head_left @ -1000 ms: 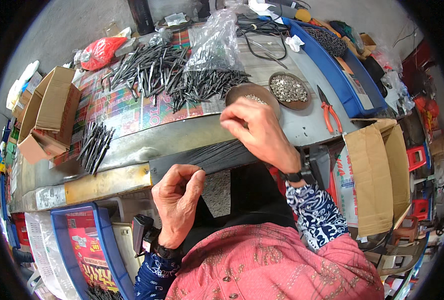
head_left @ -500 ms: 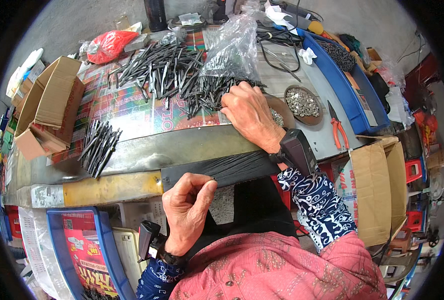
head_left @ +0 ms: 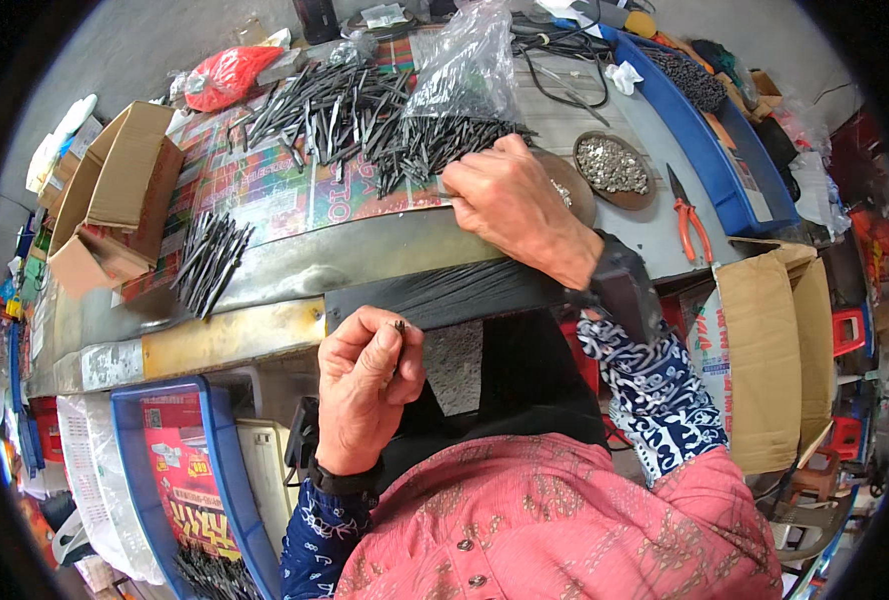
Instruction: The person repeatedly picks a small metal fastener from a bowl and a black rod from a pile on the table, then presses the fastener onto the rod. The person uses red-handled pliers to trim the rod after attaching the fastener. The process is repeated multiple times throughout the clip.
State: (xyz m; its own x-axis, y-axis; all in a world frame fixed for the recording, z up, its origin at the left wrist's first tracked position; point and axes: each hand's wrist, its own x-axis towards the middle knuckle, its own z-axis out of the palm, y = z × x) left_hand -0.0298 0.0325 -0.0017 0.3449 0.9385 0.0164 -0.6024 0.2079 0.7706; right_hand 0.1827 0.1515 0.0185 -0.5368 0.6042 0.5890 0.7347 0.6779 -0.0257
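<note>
Small dark piece (head_left: 400,327) pinched in my left hand (head_left: 370,395); right hand (head_left: 525,212) by the near pile of black strips (head_left: 443,150)

The small dark piece sits between thumb and forefinger of my left hand, just in front of the counter's (head_left: 395,245) near edge. Those fingers are closed on it, the others curled in; only its tip shows clearly. My right hand is over the counter, back up, fingers bent in at the near pile's front edge. Can't tell how far open they are, or if they have hold of anything.

Clear plastic bag (head_left: 465,75) lies against the near pile. Bigger heap of black strips (head_left: 330,112) just left of it, on colourful printed sheeting (head_left: 265,215). Smaller bunch of strips (head_left: 213,262) well to the left, near an open cardboard box (head_left: 125,185). Red bag (head_left: 227,80) at the back.

Beside my right hand: brown dish (head_left: 583,205) partly hidden by it, then a dark round dish (head_left: 628,204) of small silvery bits. Orange-handled pliers (head_left: 691,228) further right, long blue tray (head_left: 700,157) past them. Second cardboard box (head_left: 765,370) below, right side. Lower left, blue crate (head_left: 221,460) with dark strips (head_left: 215,575) at its near end.
</note>
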